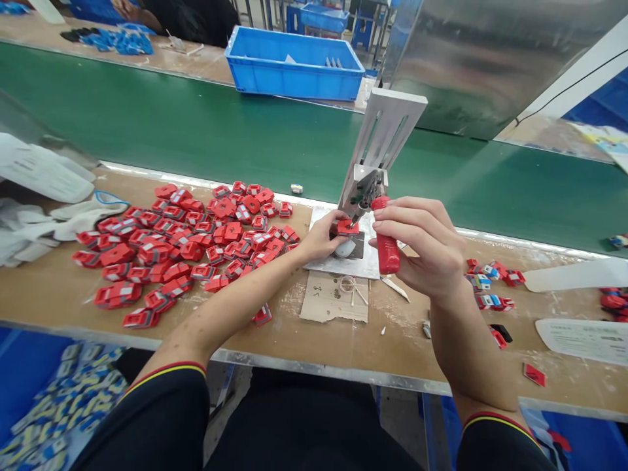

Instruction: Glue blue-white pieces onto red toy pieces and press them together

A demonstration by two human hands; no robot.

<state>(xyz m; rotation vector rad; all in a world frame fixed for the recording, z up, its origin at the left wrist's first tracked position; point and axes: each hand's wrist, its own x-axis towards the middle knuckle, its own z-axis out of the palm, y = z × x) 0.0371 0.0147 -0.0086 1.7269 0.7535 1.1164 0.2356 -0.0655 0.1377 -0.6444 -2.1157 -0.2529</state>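
Observation:
My left hand point(321, 239) pinches a small red plastic part point(348, 227) on the base plate of a metal hand press point(375, 140). The press's clamp head is right above that part; whether it touches cannot be made out. Wrapped round the press's red handle point(388, 252) are the fingers of my right hand point(424, 245). A pale rounded piece point(345, 248) sits on the plate in front of the part. Left of the press lies a big heap of similar red parts point(181, 242).
A green conveyor belt point(171, 118) runs behind the bench, with a blue crate point(294, 65) beyond it. Cardboard point(324, 297) with cotton swabs lies before the press. More small parts point(490, 301) and white strips point(581, 337) lie rightward; white gloves point(29, 229) lie left. Another person's hand shows top left.

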